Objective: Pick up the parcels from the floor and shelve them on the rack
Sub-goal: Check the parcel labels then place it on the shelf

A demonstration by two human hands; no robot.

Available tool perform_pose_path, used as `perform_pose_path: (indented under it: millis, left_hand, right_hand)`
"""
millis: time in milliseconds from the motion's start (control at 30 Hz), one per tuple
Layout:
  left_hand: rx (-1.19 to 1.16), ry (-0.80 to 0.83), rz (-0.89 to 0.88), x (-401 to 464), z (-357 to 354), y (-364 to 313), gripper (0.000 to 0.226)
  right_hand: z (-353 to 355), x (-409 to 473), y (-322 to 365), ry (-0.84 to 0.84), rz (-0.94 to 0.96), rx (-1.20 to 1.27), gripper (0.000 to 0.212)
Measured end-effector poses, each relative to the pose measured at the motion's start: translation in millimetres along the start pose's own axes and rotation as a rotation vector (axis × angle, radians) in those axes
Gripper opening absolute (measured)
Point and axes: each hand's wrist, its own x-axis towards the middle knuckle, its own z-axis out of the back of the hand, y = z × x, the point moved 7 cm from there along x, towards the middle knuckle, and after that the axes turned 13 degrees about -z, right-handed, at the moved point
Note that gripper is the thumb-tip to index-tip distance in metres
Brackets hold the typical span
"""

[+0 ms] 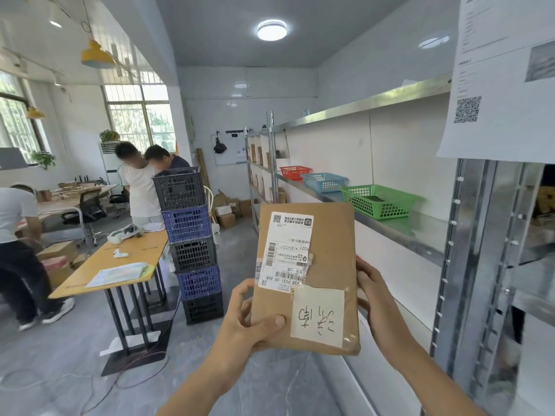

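I hold a flat brown cardboard parcel (327, 259) upright in front of me, with a white shipping label and a handwritten white note on its face. My left hand (243, 319) grips its lower left corner, thumb on the front. Along the parcel's right edge rests my right hand (375, 298), fingers behind it. The metal rack (402, 226) runs along the right wall, its middle shelf level with the parcel's top. On that shelf stand a green basket (380, 202), a blue basket (324, 181) and a red basket (295, 172).
A stack of black and blue crates (192, 241) stands left of the parcel. An orange table (102, 262) carries papers and a headset. Three people work at the left. Cardboard boxes (226, 214) lie on the floor at the far end. A printed sheet (504, 85) hangs on the near rack post.
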Motion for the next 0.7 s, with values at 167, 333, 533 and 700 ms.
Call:
perform_pose_path:
  millis: [167,333,533,700]
  left_hand:
    - [0.198,0.086,-0.065,-4.9,14.0,-1.4,0.074]
    - [0.329,0.095,-0.115,-1.5,29.2,-9.8,0.073]
    - [0.252,-0.124,-0.132,9.1,34.5,-36.6,0.080]
    - [0.157,-0.260,-0.073,21.2,32.2,-38.6,0.050]
  right_hand:
    - [5.6,6.7,18.9,0.108,0.000,-0.042,0.098]
    - [4.2,12.7,37.8,0.238,-0.038,0.039,0.054]
    - [10.6,21.2,42.5,0.090,0.007,0.046,0.085]
    - [8.8,26.5,27.1,0.034,0.005,-0.058,0.089]
